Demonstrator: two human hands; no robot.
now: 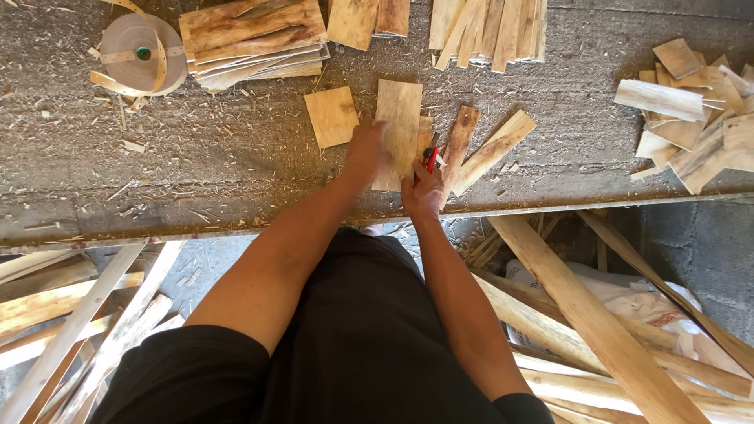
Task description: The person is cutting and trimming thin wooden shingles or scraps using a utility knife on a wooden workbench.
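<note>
Your left hand [366,151] pressed flat on the veneer sheet [398,126], steadying it on the desk [236,157], while your right hand [425,191] gripped a red cutter [429,161] at its edge.

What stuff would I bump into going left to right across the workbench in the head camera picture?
Roll of tape → stack of thin wood sheets → small square wood piece → left hand → right hand holding a red tool → pile of wood offcuts.
</note>
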